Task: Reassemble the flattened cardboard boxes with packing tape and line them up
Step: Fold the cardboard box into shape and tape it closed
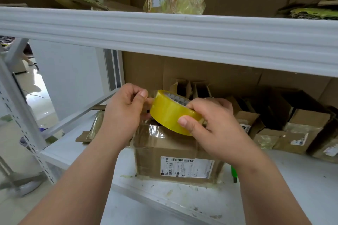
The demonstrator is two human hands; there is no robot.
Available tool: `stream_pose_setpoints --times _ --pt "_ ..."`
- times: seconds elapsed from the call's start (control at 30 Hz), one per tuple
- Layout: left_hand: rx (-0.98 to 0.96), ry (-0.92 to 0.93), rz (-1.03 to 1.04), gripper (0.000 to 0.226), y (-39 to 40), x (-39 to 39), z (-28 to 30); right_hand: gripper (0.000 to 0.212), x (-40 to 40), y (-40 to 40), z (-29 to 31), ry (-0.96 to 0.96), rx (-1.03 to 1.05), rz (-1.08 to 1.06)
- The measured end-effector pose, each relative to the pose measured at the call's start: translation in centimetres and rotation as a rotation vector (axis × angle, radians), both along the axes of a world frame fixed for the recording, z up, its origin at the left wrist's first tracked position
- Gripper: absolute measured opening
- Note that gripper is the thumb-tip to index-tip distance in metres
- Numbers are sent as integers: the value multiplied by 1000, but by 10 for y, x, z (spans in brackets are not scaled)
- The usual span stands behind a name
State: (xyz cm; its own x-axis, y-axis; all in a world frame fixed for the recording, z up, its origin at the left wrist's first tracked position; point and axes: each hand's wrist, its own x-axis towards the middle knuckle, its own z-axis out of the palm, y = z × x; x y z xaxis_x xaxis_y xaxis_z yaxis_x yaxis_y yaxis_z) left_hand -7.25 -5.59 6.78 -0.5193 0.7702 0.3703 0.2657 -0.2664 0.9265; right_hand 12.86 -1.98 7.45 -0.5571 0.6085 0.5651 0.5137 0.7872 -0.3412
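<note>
A yellow roll of packing tape (169, 113) hangs just above a small cardboard box (175, 150) that stands on the white shelf (292, 179). The box has a white shipping label on its near side and shiny old tape on top. My right hand (206, 124) grips the roll from the right, thumb on its outer face. My left hand (126, 107) is at the roll's left edge, thumb and fingers pinched together there; whether they hold the tape's loose end is hidden.
Several open cardboard boxes (303, 129) stand in a row at the back right of the shelf. Flattened cardboard (91, 131) lies at the left. A green object (234, 171) lies beside the box. A white shelf beam (164, 36) crosses overhead, with more cardboard above.
</note>
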Motion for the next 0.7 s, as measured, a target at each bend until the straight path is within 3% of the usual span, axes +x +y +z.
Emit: stream_pose_setpoints --times 0.17,0.3,0.5,0.7 --pt "-61 -88 -35 19 11 -4 -13 32 -4 10 -13 -43 -101 5" --pt "-135 -115 -20 22 13 -4 -29 27 -3 13 -21 35 -305 48" --pt "-146 -104 -7 22 19 0 -30 49 1 28 -25 11 -448 91" --pt "-85 -220 -14 21 22 -1 -38 48 9 32 -25 -43 -382 35"
